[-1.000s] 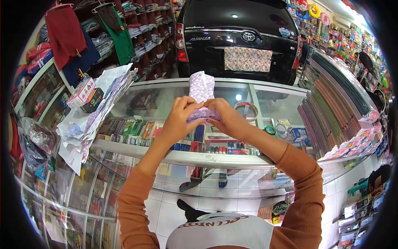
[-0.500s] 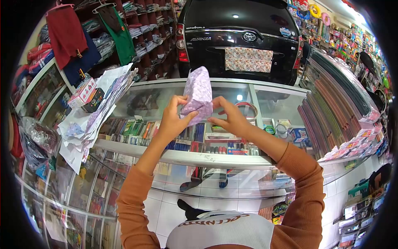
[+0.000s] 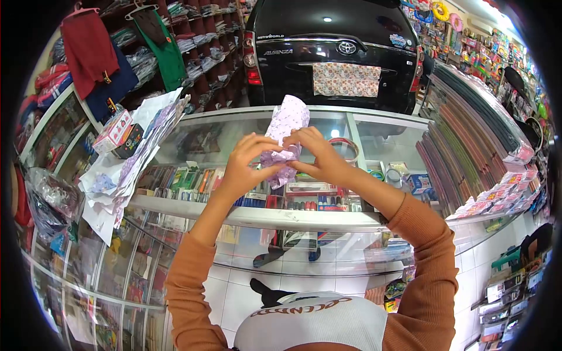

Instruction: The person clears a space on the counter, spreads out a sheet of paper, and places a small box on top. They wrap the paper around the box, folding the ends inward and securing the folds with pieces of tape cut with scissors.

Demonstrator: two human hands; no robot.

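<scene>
A package in light purple patterned paper [image 3: 288, 117] is held up over the glass display counter, its long end pointing away from me. My left hand [image 3: 241, 162] grips the near end from the left, with thumb and fingers closed on the paper. From the right, my right hand [image 3: 319, 153] pinches the same near end, its fingertips close to those of my left hand. The paper between the hands is creased and folded. What is inside the wrapping is hidden.
The glass counter [image 3: 234, 217] holds pens and small boxes. Paper sheets [image 3: 96, 202] with a small box [image 3: 114, 133] on them lie at the left. Stacked folders [image 3: 462, 146] stand at the right. A black car [image 3: 333, 52] is behind the counter.
My right hand has moved in from the package's right side and now grips its near end. The package has turned slightly, and its near end is more crumpled.
</scene>
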